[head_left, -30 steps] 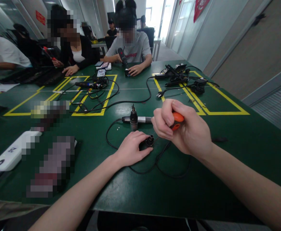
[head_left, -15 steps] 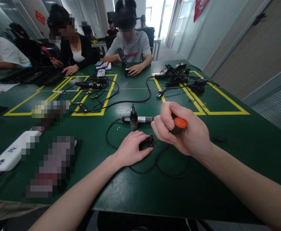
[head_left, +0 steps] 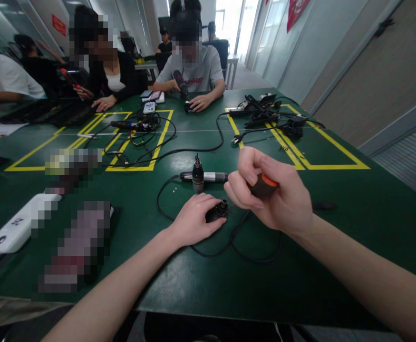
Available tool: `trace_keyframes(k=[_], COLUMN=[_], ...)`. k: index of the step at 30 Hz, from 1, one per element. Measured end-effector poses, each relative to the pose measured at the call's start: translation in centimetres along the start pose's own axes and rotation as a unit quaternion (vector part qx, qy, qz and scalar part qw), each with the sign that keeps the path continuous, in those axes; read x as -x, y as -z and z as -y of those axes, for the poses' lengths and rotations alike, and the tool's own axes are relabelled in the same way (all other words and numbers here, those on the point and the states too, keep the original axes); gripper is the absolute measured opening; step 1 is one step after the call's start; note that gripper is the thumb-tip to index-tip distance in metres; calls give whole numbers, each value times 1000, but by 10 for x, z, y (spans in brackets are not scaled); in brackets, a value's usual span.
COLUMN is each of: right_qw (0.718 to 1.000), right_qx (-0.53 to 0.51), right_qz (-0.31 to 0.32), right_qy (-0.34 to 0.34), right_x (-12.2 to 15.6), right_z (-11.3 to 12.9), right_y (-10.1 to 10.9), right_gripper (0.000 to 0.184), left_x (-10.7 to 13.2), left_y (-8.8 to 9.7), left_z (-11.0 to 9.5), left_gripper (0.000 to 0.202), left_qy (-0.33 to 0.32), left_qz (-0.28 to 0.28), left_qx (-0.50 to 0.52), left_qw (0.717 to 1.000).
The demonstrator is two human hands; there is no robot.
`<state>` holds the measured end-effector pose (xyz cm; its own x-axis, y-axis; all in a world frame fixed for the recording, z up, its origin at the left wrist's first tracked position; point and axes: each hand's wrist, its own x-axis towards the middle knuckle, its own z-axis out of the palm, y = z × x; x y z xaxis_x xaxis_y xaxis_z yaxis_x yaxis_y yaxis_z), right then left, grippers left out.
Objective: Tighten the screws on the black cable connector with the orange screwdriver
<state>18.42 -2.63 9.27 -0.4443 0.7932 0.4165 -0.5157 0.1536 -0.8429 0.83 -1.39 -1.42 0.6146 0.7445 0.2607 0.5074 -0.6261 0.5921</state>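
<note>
My left hand (head_left: pixel 193 221) rests on the green table with thumb and fingers curled round a small black cylindrical part (head_left: pixel 222 207) with a metal top. Beside it, raised above the table, my right hand (head_left: pixel 275 192) is closed in a fist on a screwdriver (head_left: pixel 264 186); its dark handle with an orange end shows, the shaft is hidden. Just beyond my left hand stands a black tapered tool head (head_left: pixel 198 175) with a thin metal tip. Behind that head lies a silver-and-black corded hand tool (head_left: pixel 213 177), partly hidden, its black cable (head_left: pixel 208 255) looping across the table.
A white power strip (head_left: pixel 22 223) and a blurred flat object (head_left: pixel 79 244) lie at the left. Tangled cables (head_left: pixel 143 126) and dark tools (head_left: pixel 261 111) lie around yellow tape outlines. Across the green table (head_left: pixel 353 237) a person in grey (head_left: pixel 200 66) works with a dark tool.
My right hand has turned slightly, tilting the screwdriver handle so less of its orange end shows. My left hand and the black part have stayed put.
</note>
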Motion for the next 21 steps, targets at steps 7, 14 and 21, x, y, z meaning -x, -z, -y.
trace_keyframes(k=[7,14,21], right_qw=[999,999,999], right_qx=[33,47,39], right_qz=[-22,-12,-12], right_qy=[2,7,-16], right_x=[0,-3,-4], right_z=[0,1,3], right_y=[0,0,-2], right_gripper=[36,52,63], left_x=[0,-1,-1], left_y=[0,0,1], left_z=[0,-1,0], left_gripper=[23,23,31], left_qy=[4,6,4], left_qz=[-1,1,3], left_qx=[6,3,0], left_qw=[1000,1000,1000])
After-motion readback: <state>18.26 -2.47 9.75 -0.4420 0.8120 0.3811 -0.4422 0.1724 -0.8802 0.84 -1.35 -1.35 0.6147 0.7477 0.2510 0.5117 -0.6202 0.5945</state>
